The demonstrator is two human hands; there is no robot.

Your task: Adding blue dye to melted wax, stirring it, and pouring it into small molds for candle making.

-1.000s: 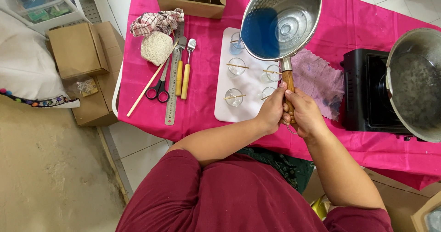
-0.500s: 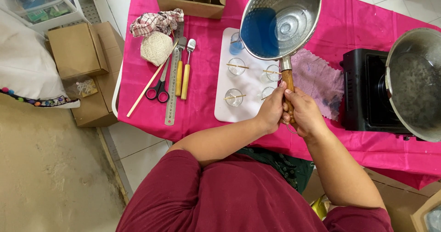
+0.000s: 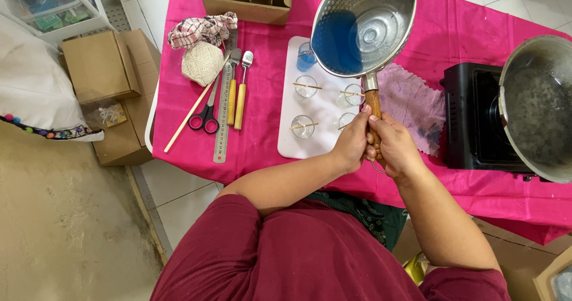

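A tabletop draped in bright pink cloth stands on a pale tiled floor, with cardboard boxes just off its left edge and a black stove carrying a large pot near its right edge. Both the left hand and right hand are clamped around the wooden handle of a steel saucepan, held tilted with blue liquid pooled at its left side, above a white tray of small glasses; bare cloth lies between the tray and the ruler, scissors and spoons on the left. Since the earlier frames, the pan and hands have kept nearly the same pose.
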